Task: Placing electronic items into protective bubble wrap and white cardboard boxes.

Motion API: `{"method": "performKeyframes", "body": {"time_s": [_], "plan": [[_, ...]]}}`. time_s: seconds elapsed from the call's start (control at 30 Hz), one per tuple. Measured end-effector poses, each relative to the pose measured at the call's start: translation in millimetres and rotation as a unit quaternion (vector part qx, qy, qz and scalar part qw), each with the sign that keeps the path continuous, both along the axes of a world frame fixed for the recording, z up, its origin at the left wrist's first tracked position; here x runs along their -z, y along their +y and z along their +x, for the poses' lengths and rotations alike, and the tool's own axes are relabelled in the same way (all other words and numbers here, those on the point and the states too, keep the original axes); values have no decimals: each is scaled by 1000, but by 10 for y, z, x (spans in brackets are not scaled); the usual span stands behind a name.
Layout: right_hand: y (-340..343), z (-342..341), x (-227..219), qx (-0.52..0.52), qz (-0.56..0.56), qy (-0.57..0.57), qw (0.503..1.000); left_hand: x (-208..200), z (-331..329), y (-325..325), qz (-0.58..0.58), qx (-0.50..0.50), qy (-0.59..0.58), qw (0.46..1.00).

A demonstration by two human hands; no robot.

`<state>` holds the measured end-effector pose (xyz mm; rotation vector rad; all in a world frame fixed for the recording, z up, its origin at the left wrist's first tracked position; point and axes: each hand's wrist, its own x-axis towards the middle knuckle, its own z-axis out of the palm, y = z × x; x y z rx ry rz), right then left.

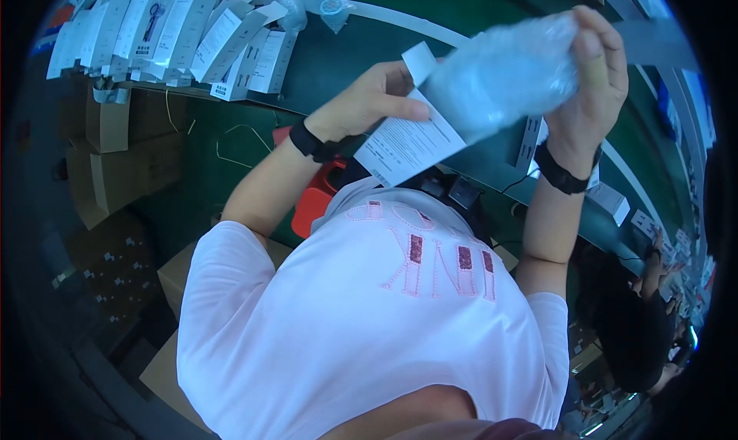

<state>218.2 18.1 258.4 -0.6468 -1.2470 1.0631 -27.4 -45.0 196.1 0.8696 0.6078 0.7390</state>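
My left hand [378,101] grips a small white carton [411,144] printed with fine text, its thumb pressed on the front panel. One flap [420,61] of the carton stands up at the open end. My right hand [602,78] pinches the far end of a bubble-wrap pouch [507,75]. The pouch slants down to the left, its lower end at the carton's mouth; how far it sits inside I cannot tell. A pale item shows dimly through the plastic, its kind unclear. Both wrists wear dark bands.
A row of upright white cartons [165,32] lines the bench at the far left, with bubble-wrapped items [327,5] beside it. Brown cardboard boxes [134,167] are stacked below left. A red stool [314,201] is by my waist. Another person [626,325] works at the right.
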Motion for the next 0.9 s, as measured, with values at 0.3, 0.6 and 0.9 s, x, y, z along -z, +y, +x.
{"method": "performKeyframes", "body": {"time_s": [0.3, 0.6, 0.9], "plan": [[-400, -669, -257, -239, -134, -412, 869, 158, -246, -231, 17, -65, -70, 995], [-438, -649, 397, -232, -236, -408, 851, 520, -607, -447, 46, -77, 77, 993], [-45, -14, 2905, 44, -266, -637, 722, 509, -878, -66, 115, -237, 98, 960]]}}
